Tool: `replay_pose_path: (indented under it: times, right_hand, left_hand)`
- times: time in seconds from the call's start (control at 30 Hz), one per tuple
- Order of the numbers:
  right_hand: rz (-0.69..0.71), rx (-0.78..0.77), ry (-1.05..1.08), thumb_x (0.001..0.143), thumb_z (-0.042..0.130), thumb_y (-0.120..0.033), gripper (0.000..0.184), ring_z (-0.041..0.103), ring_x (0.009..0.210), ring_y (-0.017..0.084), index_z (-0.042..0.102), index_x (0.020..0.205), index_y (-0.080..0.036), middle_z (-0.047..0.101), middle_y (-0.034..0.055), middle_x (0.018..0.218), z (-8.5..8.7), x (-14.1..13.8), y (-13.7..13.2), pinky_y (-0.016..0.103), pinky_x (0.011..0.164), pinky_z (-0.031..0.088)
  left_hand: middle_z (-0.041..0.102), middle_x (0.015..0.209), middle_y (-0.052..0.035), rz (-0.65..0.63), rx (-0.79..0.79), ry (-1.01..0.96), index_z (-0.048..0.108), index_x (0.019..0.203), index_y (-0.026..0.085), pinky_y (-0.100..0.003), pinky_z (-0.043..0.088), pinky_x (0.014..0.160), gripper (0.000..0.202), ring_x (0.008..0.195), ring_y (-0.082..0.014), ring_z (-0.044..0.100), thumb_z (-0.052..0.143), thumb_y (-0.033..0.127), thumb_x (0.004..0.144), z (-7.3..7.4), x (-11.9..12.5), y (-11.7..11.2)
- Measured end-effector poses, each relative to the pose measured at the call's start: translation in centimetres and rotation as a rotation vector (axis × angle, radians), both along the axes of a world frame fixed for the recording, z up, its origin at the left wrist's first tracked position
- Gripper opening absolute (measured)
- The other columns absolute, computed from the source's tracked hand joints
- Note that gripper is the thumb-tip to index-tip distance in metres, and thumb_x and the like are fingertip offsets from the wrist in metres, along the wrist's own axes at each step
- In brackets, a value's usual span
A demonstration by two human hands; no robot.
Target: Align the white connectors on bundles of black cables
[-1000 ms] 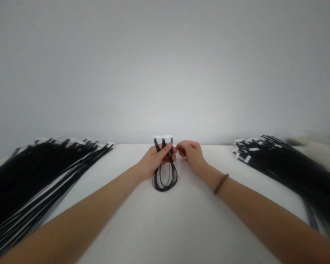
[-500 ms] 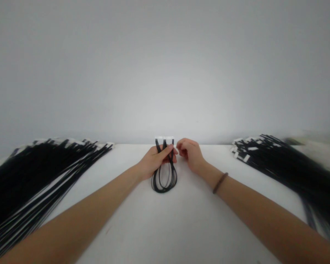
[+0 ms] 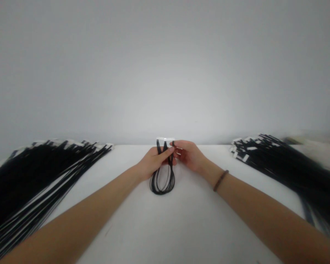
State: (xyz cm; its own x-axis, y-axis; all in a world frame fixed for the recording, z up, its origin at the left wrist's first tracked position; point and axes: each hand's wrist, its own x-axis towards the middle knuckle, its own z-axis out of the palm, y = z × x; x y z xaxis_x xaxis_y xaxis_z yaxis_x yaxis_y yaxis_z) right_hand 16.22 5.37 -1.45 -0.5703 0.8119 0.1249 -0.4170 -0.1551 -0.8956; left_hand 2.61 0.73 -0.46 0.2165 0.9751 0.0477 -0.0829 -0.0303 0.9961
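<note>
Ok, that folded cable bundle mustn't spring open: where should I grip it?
Probably at the neck of the cable bundle, just under its white ends, pinching from the left as the left hand does: the strands meet there, while the loop below splays.

A: Looped bundle (image 3: 162, 181): thin black strands are recorded, plastic-looking, smooth, with a faint sheen on the curves.

B: Agreed. Its end tabs (image 3: 165, 139) are noted as white and matt; paper or tape cannot be told.

A: Table (image 3: 165, 227): white, smooth, matt, laminate-like.

B: Left pile (image 3: 30, 176): the same black strands, slightly glossy, with white matt tabs. Right pile (image 3: 286, 165): blurred, so its finish is left unread.

A: Wristband (image 3: 220, 180): brown, dull, cord-like. Wall (image 3: 165, 73): pale grey, matt, untextured.
</note>
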Motion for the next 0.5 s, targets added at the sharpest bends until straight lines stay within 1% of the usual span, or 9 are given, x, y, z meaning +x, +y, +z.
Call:
replay_pose_path:
  times: [0.1, 0.23, 0.33, 0.43, 0.5]
  right_hand:
    - [0.019, 0.042, 0.013, 0.066, 0.061, -0.026, 0.013, 0.046, 0.054, 0.009, 0.063, 0.07, -0.013, 0.054, 0.0, 0.058, 0.13, 0.11, -0.15, 0.024, 0.054, 0.034]
    - [0.043, 0.033, 0.008, 0.067, 0.06, -0.029, 0.014, 0.047, 0.059, 0.01, 0.062, 0.07, -0.015, 0.055, 0.0005, 0.061, 0.25, 0.24, -0.17, 0.025, 0.06, 0.036]
    - [0.062, 0.04, -0.012, 0.067, 0.06, -0.029, 0.015, 0.048, 0.062, 0.01, 0.062, 0.07, -0.015, 0.055, 0.0009, 0.064, 0.28, 0.28, -0.14, 0.025, 0.063, 0.036]
    - [0.04, 0.052, -0.026, 0.065, 0.062, -0.028, 0.014, 0.047, 0.062, 0.01, 0.061, 0.067, -0.014, 0.055, 0.0011, 0.063, 0.24, 0.21, -0.13, 0.025, 0.063, 0.036]
    - [0.009, 0.063, -0.024, 0.063, 0.063, -0.026, 0.013, 0.045, 0.059, 0.009, 0.06, 0.064, -0.013, 0.054, 0.0004, 0.061, 0.19, 0.1, -0.15, 0.025, 0.06, 0.034]
  left_hand:
    - [0.056, 0.053, -0.0023, -0.027, -0.02, -0.002, 0.058, 0.068, 0.012, -0.022, 0.036, 0.051, 0.029, 0.051, -0.0104, 0.05, 0.053, 0.04, 0.073, 0.18, -0.15, -0.04]
    - [0.052, 0.05, -0.0011, -0.042, -0.053, -0.03, 0.057, 0.066, 0.013, -0.022, 0.033, 0.048, 0.028, 0.048, -0.0095, 0.046, 0.054, 0.04, 0.073, 0.33, -0.37, -0.02]
    - [0.047, 0.044, 0.0006, -0.071, -0.058, -0.077, 0.056, 0.061, 0.013, -0.023, 0.031, 0.047, 0.029, 0.044, -0.009, 0.042, 0.053, 0.038, 0.074, 0.33, -0.56, 0.08]
    - [0.04, 0.037, 0.0023, -0.118, -0.071, -0.111, 0.056, 0.057, 0.013, -0.024, 0.03, 0.047, 0.03, 0.041, -0.0091, 0.038, 0.05, 0.035, 0.076, 0.34, -0.77, 0.18]
    - [0.038, 0.035, 0.0026, -0.136, -0.086, -0.119, 0.057, 0.057, 0.013, -0.024, 0.03, 0.047, 0.03, 0.039, -0.0089, 0.038, 0.049, 0.034, 0.077, 0.36, -0.87, 0.21]
